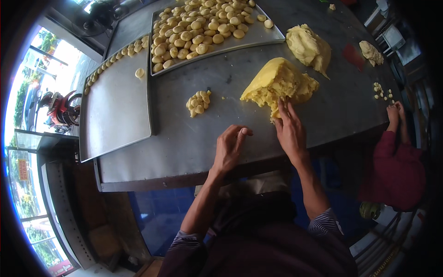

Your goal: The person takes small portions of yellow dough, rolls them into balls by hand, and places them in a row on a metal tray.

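Observation:
A crumbly yellow mound (281, 83) of dough-like filling rests on the metal table. My right hand (291, 133) reaches to its near edge, fingers stretched out and touching the loose yellow bits. To the left, my left hand (230, 147) hovers over the table's near edge with its fingers curled in and the thumb across; whatever lies inside them is hidden. Beyond that hand sits a small heap of pale dough pieces (198, 103). A larger lump of pale dough (308, 48) lies just behind the yellow mound.
A tray (217, 49) piled with round dough balls stands at the back. Left of it, another tray (117, 115) has balls along its far and left edges. At right are a red scraper (354, 56), a dough lump (371, 53) and a co-worker's hands (395, 113) beside small pieces.

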A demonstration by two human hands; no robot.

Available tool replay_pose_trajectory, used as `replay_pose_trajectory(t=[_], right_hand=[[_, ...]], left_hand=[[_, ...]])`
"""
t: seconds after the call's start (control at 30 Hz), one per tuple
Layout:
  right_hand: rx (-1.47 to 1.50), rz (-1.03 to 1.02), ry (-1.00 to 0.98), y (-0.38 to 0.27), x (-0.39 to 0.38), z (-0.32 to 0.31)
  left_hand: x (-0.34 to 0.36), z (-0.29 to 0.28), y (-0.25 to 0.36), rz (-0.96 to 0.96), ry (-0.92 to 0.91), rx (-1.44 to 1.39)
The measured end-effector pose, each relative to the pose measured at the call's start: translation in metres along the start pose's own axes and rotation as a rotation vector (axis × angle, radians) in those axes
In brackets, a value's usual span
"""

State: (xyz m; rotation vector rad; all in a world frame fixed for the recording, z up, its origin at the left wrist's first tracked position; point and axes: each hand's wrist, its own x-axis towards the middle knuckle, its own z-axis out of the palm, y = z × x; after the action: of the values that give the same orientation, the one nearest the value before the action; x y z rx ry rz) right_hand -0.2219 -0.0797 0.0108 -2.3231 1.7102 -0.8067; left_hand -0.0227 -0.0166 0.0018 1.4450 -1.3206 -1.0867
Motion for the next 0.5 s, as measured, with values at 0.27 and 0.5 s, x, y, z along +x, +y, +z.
replay_pose_trajectory(t=[0.27, 0.5], right_hand=[[0.066, -0.022, -0.071, 0.011, -0.014, 0.007], [0.269, 0.048, 0.028, 0.03, -0.029, 0.0]], left_hand=[[-0.005, -0.021, -0.006, 0.095, 0.034, 0.005], [-0.021, -0.035, -0.012, 0.387, 0.094, 0.63]])
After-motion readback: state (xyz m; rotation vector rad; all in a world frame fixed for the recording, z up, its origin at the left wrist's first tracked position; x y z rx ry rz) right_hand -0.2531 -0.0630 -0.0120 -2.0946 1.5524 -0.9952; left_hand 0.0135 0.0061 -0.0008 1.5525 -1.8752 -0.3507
